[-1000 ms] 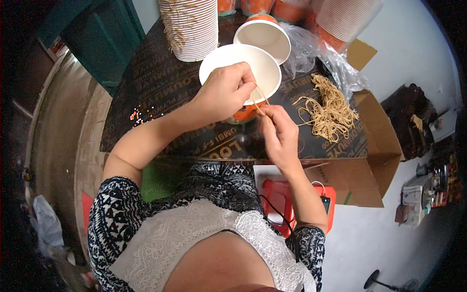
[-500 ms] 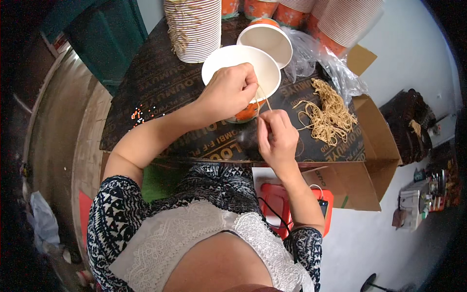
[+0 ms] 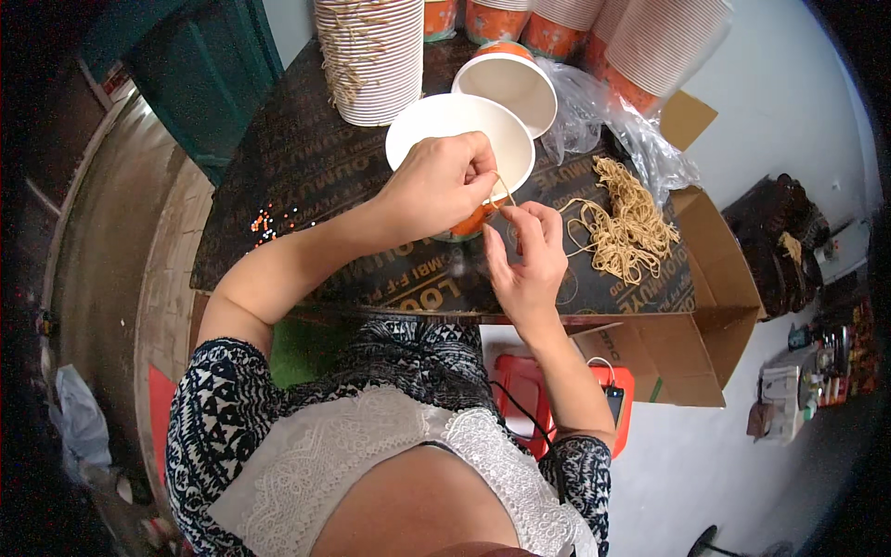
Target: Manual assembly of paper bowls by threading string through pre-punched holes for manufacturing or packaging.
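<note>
My left hand (image 3: 444, 186) is over the near rim of a white paper bowl (image 3: 445, 121) with an orange printed outside. Its thumb and fingers pinch a thin tan string (image 3: 501, 187), which bends out in a short loop toward the right. My right hand (image 3: 531, 265) is just below and to the right, with thumb and fingers apart and the fingertips beside the string. Part of the bowl is hidden behind my left hand. A loose heap of the same tan string (image 3: 631, 227) lies right of my right hand.
Behind the bowl, another paper bowl (image 3: 510, 88) lies tipped on its side. A tall bowl stack (image 3: 371, 65) with string bits stands back left, more stacks (image 3: 664, 42) back right. Clear plastic (image 3: 613, 111), small beads (image 3: 264, 223) and a cardboard box (image 3: 715, 269) are around the dark table.
My right hand's fingers have loosened and spread from a closed pinch. My left hand has stayed nearly in place, still pinching the string.
</note>
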Available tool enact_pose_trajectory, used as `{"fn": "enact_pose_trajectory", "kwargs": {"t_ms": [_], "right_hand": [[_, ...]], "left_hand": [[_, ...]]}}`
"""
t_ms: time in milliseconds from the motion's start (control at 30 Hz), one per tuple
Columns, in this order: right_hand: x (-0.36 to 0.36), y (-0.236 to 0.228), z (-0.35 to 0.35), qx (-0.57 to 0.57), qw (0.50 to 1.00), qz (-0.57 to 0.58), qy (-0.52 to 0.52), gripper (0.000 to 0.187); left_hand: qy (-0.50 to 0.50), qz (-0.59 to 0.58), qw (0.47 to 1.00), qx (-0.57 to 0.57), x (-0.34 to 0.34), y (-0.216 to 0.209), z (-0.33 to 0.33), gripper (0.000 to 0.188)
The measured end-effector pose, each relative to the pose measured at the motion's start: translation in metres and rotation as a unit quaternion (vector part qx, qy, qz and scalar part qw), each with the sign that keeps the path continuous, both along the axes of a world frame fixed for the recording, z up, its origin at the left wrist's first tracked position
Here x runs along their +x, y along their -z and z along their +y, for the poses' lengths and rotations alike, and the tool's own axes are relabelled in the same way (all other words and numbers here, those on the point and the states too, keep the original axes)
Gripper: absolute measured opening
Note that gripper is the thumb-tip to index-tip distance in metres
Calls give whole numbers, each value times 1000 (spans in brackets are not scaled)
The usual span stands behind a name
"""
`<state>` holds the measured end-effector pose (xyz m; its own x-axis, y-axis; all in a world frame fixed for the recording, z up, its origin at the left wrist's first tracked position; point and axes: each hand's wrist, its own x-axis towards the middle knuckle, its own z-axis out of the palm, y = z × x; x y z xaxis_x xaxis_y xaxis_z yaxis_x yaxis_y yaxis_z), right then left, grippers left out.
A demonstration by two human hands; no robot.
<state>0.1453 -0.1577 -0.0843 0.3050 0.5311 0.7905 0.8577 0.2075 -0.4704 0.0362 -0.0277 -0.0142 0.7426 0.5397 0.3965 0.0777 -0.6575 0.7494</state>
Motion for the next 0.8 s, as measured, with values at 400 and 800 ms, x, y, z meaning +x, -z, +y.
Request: {"fn": "enact_pose_trajectory", "kwargs": {"t_ms": [400, 800], "right_hand": [[0, -2, 5, 8, 1000, 1, -5, 19], [6, -2, 5, 33, 995, -98, -3, 29]], "left_hand": [[14, -16, 999, 30, -1, 3, 0, 10], [-23, -9, 997, 68, -3, 4, 4, 8]]}}
